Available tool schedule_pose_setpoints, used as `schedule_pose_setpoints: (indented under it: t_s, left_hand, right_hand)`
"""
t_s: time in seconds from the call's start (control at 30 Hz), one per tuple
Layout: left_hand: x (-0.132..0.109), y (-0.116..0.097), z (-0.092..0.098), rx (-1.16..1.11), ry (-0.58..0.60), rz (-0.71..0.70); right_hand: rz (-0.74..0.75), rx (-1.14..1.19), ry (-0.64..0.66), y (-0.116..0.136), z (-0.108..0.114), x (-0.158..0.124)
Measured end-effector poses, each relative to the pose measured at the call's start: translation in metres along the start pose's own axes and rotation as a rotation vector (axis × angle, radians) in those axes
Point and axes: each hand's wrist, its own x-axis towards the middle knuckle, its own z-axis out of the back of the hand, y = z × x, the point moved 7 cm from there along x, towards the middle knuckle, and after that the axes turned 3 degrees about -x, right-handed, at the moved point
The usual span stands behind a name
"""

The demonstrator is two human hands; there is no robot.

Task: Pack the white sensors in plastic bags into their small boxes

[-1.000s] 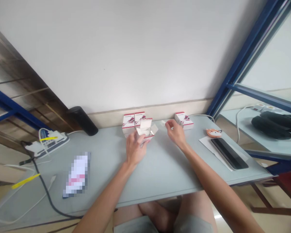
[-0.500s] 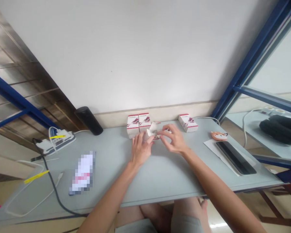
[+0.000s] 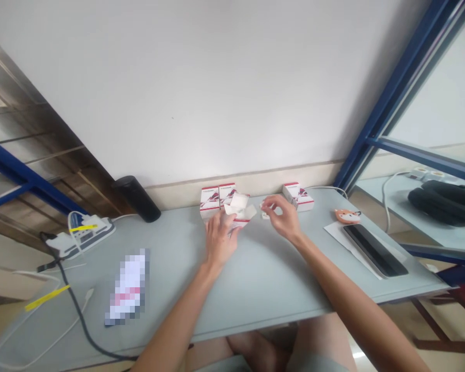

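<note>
White item (image 3: 264, 215) too blurred to identify; box (image 3: 239, 202) partly hidden.

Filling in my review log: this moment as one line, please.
left hand: holding open box; right hand: at small white item, grip unclear; behind: two closed boxes; right: third closed box

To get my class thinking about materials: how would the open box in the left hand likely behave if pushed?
The open box looks like thin card, so its splayed flaps would probably bend easily. Its flat sides suggest sliding rather than rolling.
</note>
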Motion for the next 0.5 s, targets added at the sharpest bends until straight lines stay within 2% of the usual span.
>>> schedule_pose_setpoints:
  t_s: [0.07, 0.13, 0.27, 0.33, 0.4, 0.5]
  left_hand:
    - [0.000, 0.002, 0.000, -0.016, -0.002, 0.005]
    - [-0.001, 0.004, 0.000, -0.023, -0.001, 0.002]
    - [-0.001, 0.001, -0.001, -0.021, -0.010, -0.034]
    - [-0.002, -0.001, -0.001, -0.018, -0.009, -0.053]
    - [-0.002, -0.003, -0.002, -0.013, 0.009, -0.056]
    - [-0.003, -0.006, -0.004, -0.009, 0.047, -0.053]
  right_hand:
    - [-0.158, -0.207, -0.007, -0.023, 0.010, 0.004]
    - [-0.292, -0.433, 0.079, -0.048, 0.013, 0.003]
    - [-0.350, -0.633, 0.259, -0.078, 0.007, -0.005]
    - [-0.341, -0.642, 0.271, -0.079, 0.005, -0.007]
    - [-0.302, -0.604, 0.195, -0.067, 0.007, -0.004]
    - [-0.080, -0.390, 0.016, -0.026, 0.011, 0.001]
